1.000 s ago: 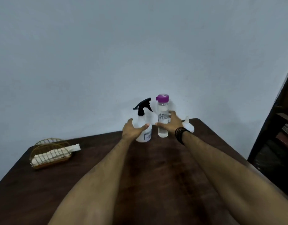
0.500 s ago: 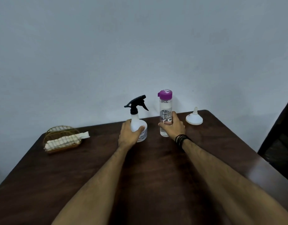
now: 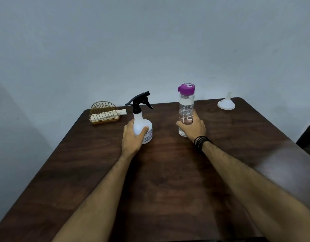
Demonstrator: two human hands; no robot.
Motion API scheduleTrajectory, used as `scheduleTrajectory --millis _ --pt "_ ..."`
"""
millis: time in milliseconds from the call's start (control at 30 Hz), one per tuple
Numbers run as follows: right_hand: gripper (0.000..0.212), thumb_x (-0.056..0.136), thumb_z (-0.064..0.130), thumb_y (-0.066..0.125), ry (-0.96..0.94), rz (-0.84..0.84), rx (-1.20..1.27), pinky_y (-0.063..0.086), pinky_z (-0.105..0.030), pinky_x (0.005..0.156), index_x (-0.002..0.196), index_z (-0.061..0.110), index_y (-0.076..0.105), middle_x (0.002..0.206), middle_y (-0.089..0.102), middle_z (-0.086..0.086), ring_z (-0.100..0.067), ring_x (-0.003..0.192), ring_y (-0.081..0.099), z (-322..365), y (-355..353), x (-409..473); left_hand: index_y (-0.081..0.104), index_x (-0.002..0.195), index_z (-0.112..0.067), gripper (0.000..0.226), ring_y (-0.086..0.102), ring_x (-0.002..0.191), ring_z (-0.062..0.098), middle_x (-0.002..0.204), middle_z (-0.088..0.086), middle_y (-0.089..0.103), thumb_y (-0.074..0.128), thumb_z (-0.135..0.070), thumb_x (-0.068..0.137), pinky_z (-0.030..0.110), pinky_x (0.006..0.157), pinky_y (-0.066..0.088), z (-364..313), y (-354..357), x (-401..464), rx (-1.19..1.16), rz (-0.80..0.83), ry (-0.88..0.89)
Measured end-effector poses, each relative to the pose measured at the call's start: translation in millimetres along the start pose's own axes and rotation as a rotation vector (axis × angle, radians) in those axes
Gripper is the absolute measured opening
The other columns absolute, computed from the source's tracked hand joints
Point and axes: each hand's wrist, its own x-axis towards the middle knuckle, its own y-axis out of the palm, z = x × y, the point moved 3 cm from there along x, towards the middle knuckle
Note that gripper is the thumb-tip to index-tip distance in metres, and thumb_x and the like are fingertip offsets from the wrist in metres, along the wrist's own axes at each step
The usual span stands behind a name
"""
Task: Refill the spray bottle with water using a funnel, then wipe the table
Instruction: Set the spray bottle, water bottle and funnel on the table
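A white spray bottle [image 3: 141, 122] with a black trigger head stands upright on the dark wooden table [image 3: 168, 172], and my left hand [image 3: 132, 138] is wrapped around its body. To its right stands a clear water bottle [image 3: 185, 105] with a purple cap, gripped near its base by my right hand [image 3: 193, 128], which wears black wrist bands. A white funnel [image 3: 226, 103] rests wide end down near the table's far right corner, apart from both hands.
A gold wire basket [image 3: 103, 114] holding a folded white cloth [image 3: 114, 113] sits at the far left corner. A plain wall rises right behind the table. Dark furniture shows at the right edge.
Both hands have drawn the spray bottle and water bottle away from the wall toward me. The two bottles now stand farther apart, and the view has tilted down.
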Motion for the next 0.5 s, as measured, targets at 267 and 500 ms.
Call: scheduleTrajectory --millis 267,500 --pt "0.055 0.057 0.061 0.067 -0.009 0.017 0.081 0.045 -0.026 0.080 0.104 0.053 0.040 0.078 0.058 0.025 -0.011 0.078 0.062 7.3 -0.6 -33.9 0.044 0.147 -0.028 0.072 0.049 0.125 0.022 0.133 0.006 0.051 0.069 -0.054 0.085 0.029 0.097 0.038 8.6 -22.3 -23.3 0.006 -0.036 0.018" --pt "0.072 0.077 0.080 0.040 -0.059 0.002 0.149 0.041 -0.032 0.085 0.122 0.025 0.051 0.111 0.061 -0.004 -0.018 0.102 0.054 7.4 -7.7 -39.2 0.046 0.133 -0.004 0.069 0.041 0.120 0.034 0.131 0.022 0.046 0.061 -0.053 0.088 0.047 0.102 0.035 -33.9 -18.0 -68.3 0.418 -0.462 0.405"
